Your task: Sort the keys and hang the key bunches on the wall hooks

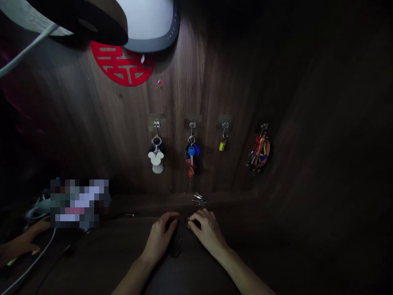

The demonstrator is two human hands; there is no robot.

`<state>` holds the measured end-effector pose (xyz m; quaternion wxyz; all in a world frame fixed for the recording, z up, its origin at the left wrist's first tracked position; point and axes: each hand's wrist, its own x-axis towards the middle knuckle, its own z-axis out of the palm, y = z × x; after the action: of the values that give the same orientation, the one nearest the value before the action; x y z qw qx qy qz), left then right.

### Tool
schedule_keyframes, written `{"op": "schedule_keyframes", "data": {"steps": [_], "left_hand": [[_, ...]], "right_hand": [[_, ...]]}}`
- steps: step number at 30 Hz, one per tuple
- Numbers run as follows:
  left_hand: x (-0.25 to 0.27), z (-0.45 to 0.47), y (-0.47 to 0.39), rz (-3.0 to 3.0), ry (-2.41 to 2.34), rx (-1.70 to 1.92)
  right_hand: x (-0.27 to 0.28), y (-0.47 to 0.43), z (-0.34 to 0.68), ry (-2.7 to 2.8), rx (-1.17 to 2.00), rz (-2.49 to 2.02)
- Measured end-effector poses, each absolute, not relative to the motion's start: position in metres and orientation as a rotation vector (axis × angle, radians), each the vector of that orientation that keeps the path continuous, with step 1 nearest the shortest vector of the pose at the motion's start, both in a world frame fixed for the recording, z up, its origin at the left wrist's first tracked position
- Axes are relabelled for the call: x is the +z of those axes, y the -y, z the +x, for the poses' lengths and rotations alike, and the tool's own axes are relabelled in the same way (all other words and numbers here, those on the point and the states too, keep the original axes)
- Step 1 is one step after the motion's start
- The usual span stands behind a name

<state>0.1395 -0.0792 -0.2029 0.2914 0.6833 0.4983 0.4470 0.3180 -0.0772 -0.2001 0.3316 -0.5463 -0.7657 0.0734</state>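
Observation:
My left hand [160, 235] is closed over the dark tabletop, thumb and forefinger drawn together. Whatever its fingertips hold, if anything, is too dark to see. Just to the right, my right hand [208, 230] pinches a small dark thing with a faint metallic glint; its kind cannot be made out. The two sets of fingertips are close together but apart. Beyond them, several loose silver keys [199, 200] lie in a small pile near the back panel. Between my wrists a dark loop-shaped item [176, 248] rests on the table, hardly visible.
Wall hooks hold a mouse-head keychain [156, 158], a blue-headed key bunch [191, 152], a yellow tag [222, 146] and a colourful bunch [260, 151]. Another person's hand [27, 241] is at left, by a white cable [46, 253]. A lamp [150, 24] overhangs.

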Motion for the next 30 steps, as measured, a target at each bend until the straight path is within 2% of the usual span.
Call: {"op": "schedule_keyframes", "data": {"steps": [12, 30], "left_hand": [[-0.194, 0.141, 0.088, 1.797, -1.167, 1.119], [-0.194, 0.142, 0.088, 1.896, -1.176, 1.193]], "right_hand": [[-0.187, 0.077, 0.317, 1.6, 0.879, -1.148], [-0.19, 0.081, 0.315, 1.706, 1.081, -1.065]]}}
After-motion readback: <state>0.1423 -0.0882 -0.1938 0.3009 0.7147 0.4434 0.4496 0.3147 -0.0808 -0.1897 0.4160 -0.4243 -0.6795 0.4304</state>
